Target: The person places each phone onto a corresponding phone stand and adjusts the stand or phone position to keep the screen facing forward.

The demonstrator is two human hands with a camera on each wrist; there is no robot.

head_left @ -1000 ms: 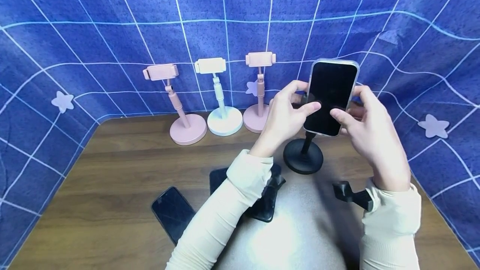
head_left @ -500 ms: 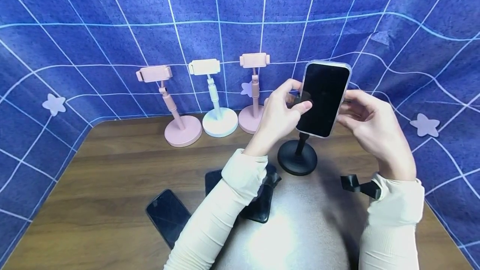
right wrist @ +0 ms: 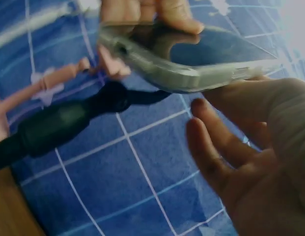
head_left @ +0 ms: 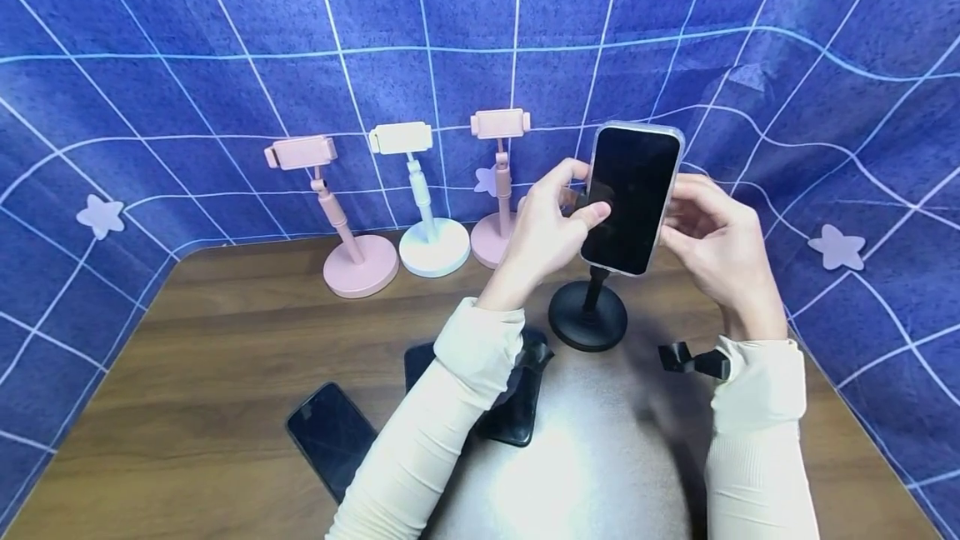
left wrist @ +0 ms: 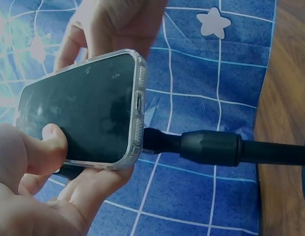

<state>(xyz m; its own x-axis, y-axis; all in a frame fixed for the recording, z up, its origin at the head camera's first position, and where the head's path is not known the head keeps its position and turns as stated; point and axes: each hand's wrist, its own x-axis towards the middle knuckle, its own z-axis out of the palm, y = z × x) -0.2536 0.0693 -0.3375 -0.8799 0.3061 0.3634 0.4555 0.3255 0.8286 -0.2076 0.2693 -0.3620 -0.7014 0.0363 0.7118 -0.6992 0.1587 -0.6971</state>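
Note:
A smartphone (head_left: 633, 198) in a clear case stands upright, screen towards me, in front of a black phone stand (head_left: 588, 315). My left hand (head_left: 547, 227) grips its left edge, thumb on the screen and fingers behind. A dark clamp part (left wrist: 69, 171) shows between those fingers and the phone. At the right edge is my right hand (head_left: 716, 232), fingers loosely bent and thumb off the screen. In the right wrist view, its fingertips (right wrist: 197, 110) lie beneath the phone's back. The stand's neck (left wrist: 206, 146) meets the phone's back, where the joint is hidden.
Two pink phone stands (head_left: 360, 265) (head_left: 491, 240) and a white one (head_left: 435, 248) stand at the back. A dark phone (head_left: 330, 436) lies at left; another phone (head_left: 517, 415) lies partly under my left sleeve. A blue grid-patterned cloth (head_left: 480, 7) hangs behind the table (head_left: 225, 340).
My right thumb has come off the screen to the phone's right edge. The left hand keeps its grip. The whole head view has shifted, with everything drifting left in it.

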